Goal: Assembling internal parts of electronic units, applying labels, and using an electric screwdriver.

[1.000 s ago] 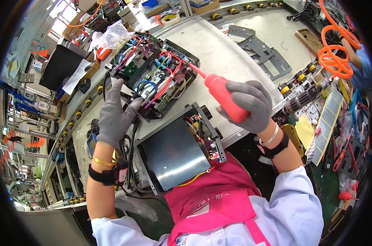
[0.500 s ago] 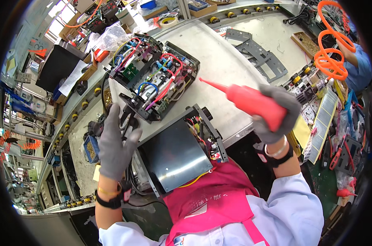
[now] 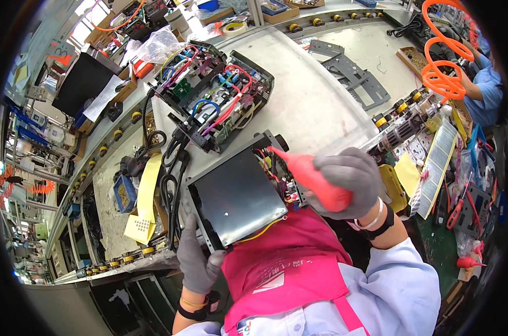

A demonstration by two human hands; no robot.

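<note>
At L: blue parts bin [image 3: 129,205], yel. paper strip [image 3: 148,193], blk cable [image 3: 182,158]. Next, L gloved hand [image 3: 198,263] at near-L corner of metal-cased elec. unit [image 3: 237,196], fingers parted, can't tell if gripping. Unit at near edge of tabletop [image 3: 304,89], by pink apron [image 3: 287,260]; beyond, opened wired chassis [image 3: 231,92]. Nozzle [image 3: 282,157] of red squeeze bottle [image 3: 321,183] at unit's R side, bottle gripped in fingers of R gloved hand [image 3: 352,179]. At R: yel. paper sheet [image 3: 407,172].

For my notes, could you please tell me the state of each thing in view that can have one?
Farther unit: uncovered, wiring exposed
Nearer unit: right end open
Red bottle: gripped, tilted
Right hand: closed on bottle
Left hand: open, by nearer unit
Orange hose: coiled
Black cable: looped
</note>
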